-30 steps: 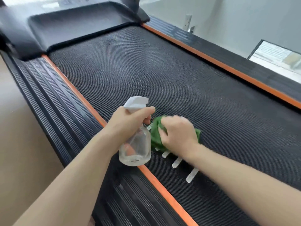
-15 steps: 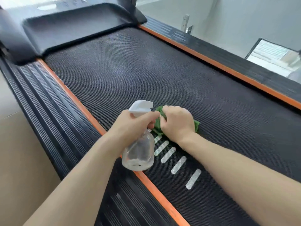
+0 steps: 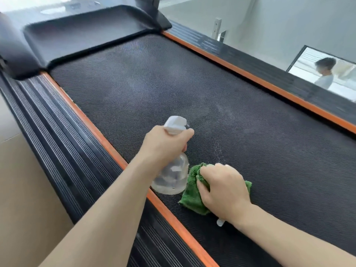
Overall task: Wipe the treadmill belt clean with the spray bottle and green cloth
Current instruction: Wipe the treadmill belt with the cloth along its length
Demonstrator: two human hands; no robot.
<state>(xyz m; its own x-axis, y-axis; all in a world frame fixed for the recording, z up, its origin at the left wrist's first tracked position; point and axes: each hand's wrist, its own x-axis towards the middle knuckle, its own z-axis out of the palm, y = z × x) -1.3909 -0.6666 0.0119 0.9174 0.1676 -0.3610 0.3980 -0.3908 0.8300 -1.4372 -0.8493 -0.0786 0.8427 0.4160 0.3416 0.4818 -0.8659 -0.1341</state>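
The black textured treadmill belt (image 3: 192,97) runs from near right to far left between two orange strips. My left hand (image 3: 163,147) grips the neck of a clear spray bottle (image 3: 171,178) with a white trigger head, held above the belt's left edge. My right hand (image 3: 223,187) holds a bunched green cloth (image 3: 190,195) and presses it on the belt, just right of the bottle. My hand and forearm cover most of the white stripes on the belt; one stripe end (image 3: 220,222) shows.
Ribbed black side rails (image 3: 57,151) flank the belt, each with an orange strip (image 3: 107,145). The black motor cover (image 3: 82,37) closes the far end. A mirror (image 3: 327,74) leans at the right, reflecting a person. Beige floor (image 3: 25,189) lies on the left.
My right hand has slid the green cloth back toward me along the belt, over the white stripes. The left hand with the bottle has stayed about where it was.
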